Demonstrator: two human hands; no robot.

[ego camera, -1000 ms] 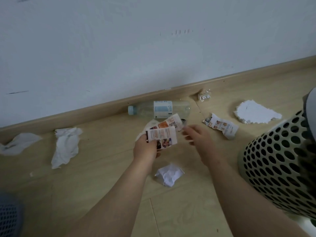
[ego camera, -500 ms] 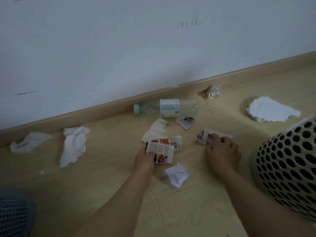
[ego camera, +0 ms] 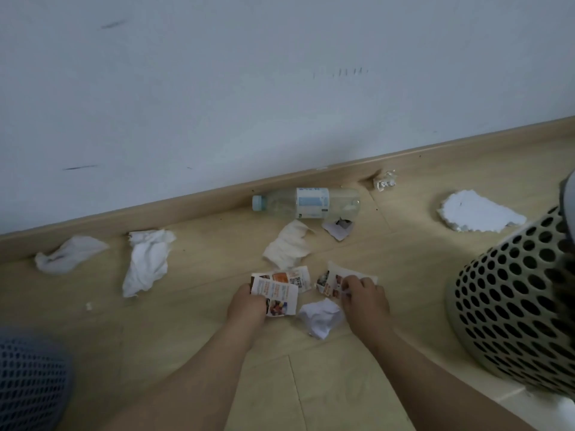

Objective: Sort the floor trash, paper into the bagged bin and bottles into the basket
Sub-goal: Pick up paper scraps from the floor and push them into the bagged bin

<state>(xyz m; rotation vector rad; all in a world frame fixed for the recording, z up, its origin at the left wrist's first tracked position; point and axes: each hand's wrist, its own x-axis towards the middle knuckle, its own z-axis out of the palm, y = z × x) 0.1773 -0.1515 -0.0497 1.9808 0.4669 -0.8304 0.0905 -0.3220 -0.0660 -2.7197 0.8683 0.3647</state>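
printed leaflet pieces [ego camera: 277,293] are gripped in the left hand [ego camera: 247,303], fingers curled round them. the right hand [ego camera: 365,298] pinches another printed scrap [ego camera: 331,279] just right of them (a crumpled white paper ball [ego camera: 320,317] lies between the two hands). farther off, a clear plastic bottle [ego camera: 306,203] lies on its side against the baseboard [ego camera: 186,203]; the perforated basket [ego camera: 513,321] stands at right.

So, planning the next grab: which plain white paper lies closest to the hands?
The crumpled white ball, on the floor between the left hand and right hand; the tissues and ragged white sheet lie farther off.
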